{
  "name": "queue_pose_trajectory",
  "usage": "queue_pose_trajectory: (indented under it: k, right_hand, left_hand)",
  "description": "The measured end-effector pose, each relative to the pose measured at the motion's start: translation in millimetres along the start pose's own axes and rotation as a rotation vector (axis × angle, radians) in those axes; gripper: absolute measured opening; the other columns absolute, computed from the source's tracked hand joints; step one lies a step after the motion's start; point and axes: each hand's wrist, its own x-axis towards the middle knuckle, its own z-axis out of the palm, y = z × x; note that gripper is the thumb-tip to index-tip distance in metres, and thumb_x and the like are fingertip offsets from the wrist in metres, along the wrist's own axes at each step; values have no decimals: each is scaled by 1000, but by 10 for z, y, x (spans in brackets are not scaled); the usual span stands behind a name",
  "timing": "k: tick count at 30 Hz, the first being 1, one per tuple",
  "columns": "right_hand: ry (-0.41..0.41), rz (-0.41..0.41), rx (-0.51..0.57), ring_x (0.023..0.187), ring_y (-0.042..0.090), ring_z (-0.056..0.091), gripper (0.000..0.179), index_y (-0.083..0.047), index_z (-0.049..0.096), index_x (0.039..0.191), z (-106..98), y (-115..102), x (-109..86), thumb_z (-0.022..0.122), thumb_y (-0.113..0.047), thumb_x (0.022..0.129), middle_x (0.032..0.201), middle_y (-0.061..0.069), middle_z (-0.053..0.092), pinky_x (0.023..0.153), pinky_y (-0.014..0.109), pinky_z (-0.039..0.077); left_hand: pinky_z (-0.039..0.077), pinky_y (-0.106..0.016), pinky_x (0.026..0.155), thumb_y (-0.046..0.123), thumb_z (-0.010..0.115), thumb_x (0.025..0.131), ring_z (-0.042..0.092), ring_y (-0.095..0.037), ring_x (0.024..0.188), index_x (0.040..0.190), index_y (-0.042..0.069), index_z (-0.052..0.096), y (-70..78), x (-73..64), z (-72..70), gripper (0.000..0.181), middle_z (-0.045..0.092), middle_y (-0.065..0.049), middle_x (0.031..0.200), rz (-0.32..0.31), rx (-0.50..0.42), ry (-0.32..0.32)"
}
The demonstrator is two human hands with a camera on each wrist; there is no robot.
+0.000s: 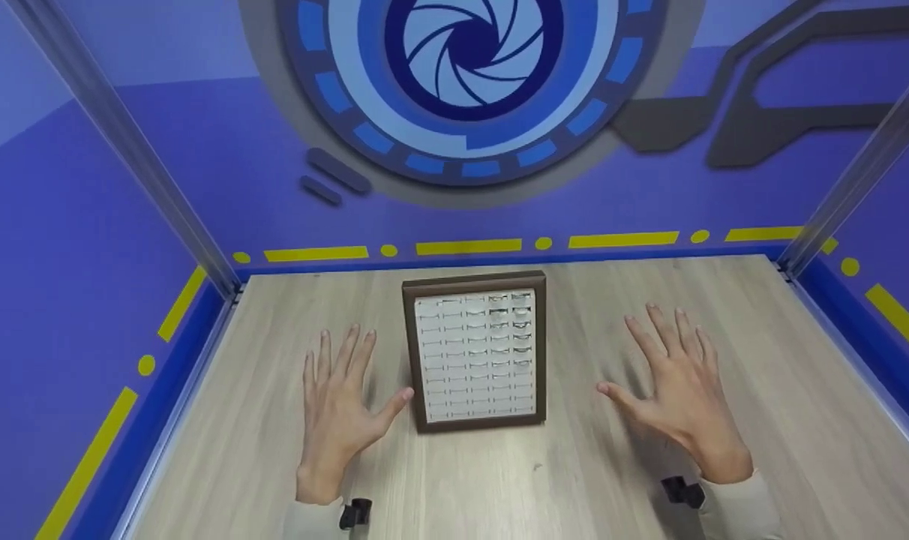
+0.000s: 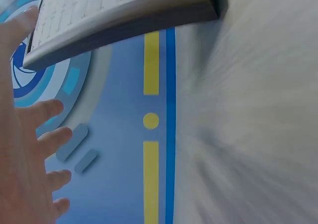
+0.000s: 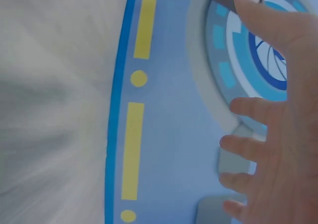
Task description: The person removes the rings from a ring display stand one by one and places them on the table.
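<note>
A ring display board (image 1: 478, 352) with a brown frame stands tilted on the table, its white pad facing me. Rows of slits cross the pad, and small shiny pieces that look like rings (image 1: 521, 326) sit mostly in the upper right part. To its left is my left hand (image 1: 342, 405), fingers spread, the thumb tip close to the frame's edge; whether it touches, I cannot tell. My right hand (image 1: 676, 397) hovers farther off on the right with fingers spread, holding nothing. In the left wrist view, the board's lower frame (image 2: 124, 35) passes above the fingers.
The light wood table (image 1: 484, 480) is bordered by a blue back wall (image 1: 199, 165) with yellow marks and by side panels. Metal posts (image 1: 136, 135) rise at the rear corners. A small black device (image 1: 355, 514) is strapped on each wrist.
</note>
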Motion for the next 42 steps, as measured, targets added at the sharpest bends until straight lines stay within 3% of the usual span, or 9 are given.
queue_pose_trajectory:
  k: [12,18,26,33,42]
  right_hand:
    - [149,-148,159,144,51,49,76,-5,59,151,119,-275,48,91,-25,84,157,21,55,110,74,38]
    - [172,-168,206,138,49,55,70,-5,63,147,146,-356,40,91,-21,85,149,21,61,104,67,43]
    - [205,-212,248,129,39,64,66,-7,65,145,151,-474,83,92,-15,85,146,14,65,99,59,48]
    - [195,-234,265,127,33,65,59,-8,69,140,261,-596,111,91,-14,86,141,10,67,102,50,51]
    - [208,-300,251,112,28,69,44,-8,76,125,539,-721,188,92,-10,84,122,8,73,93,45,57]
  left_hand:
    - [19,-72,127,45,71,99,27,-52,158,161,10,48,136,18,96,75,43,-12,169,-79,-324,6]
    - [27,-66,127,31,68,105,35,-47,156,159,2,48,215,26,145,64,47,-15,166,-85,-468,16]
    - [33,-53,127,23,61,110,44,-36,154,159,0,46,320,74,232,56,50,-17,163,-120,-601,11]
    - [37,-55,125,20,59,111,45,-37,152,158,0,47,411,84,317,53,51,-18,161,-135,-699,2]
    - [45,-57,119,18,58,112,49,-43,148,159,-3,42,393,77,358,54,50,-24,160,-172,-802,-26]
